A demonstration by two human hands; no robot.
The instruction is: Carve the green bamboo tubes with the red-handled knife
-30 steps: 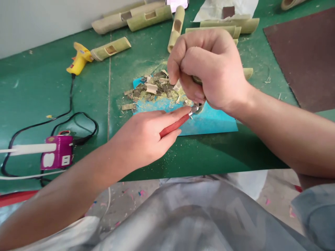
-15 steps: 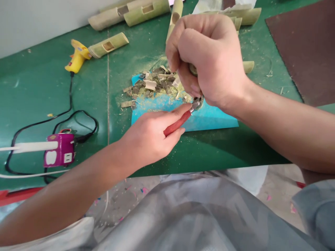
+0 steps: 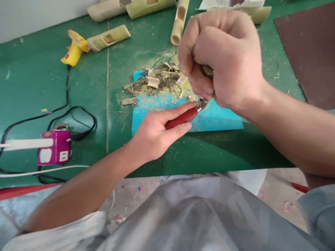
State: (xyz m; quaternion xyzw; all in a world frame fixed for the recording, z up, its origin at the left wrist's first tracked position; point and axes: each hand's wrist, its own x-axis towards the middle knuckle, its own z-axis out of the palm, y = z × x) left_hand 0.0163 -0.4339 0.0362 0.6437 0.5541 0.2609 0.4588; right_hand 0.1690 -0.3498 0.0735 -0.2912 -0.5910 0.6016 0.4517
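Observation:
My left hand (image 3: 154, 134) is closed around the red wooden handle of a carving knife (image 3: 183, 118), its metal tip pointing up and right under my other fist. My right hand (image 3: 222, 59) is clenched in a fist over a bamboo piece (image 3: 208, 70), of which only a small green part shows between the fingers. Both hands hover above a blue mat (image 3: 217, 118) on the green table (image 3: 78, 87). A heap of bamboo shavings (image 3: 157, 83) lies on the mat's far left corner.
Several cut bamboo tubes (image 3: 108, 37) lie along the table's far side. A yellow glue gun (image 3: 73, 52) rests at the far left, its black cord running to a purple power socket (image 3: 53, 152). A brown sheet (image 3: 309, 45) covers the right side.
My right fist with the bamboo piece shifted slightly right and nearer. The left hand slid along with the knife, its handle now more exposed. The view dropped a little.

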